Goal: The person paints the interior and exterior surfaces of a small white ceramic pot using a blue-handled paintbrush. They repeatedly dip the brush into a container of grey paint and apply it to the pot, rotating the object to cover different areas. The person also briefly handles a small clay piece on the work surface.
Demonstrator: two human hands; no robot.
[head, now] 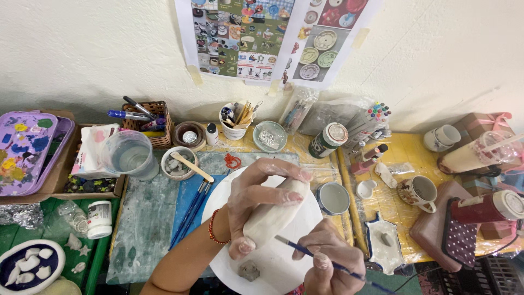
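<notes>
Clay piece (273,218), cluttered craft table (147,218), white wall (82,49)

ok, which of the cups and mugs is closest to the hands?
The small round cup with the dark rim, just right of the white plate. It almost touches the left hand; the brown-patterned mug and white mug stand further right.
</notes>
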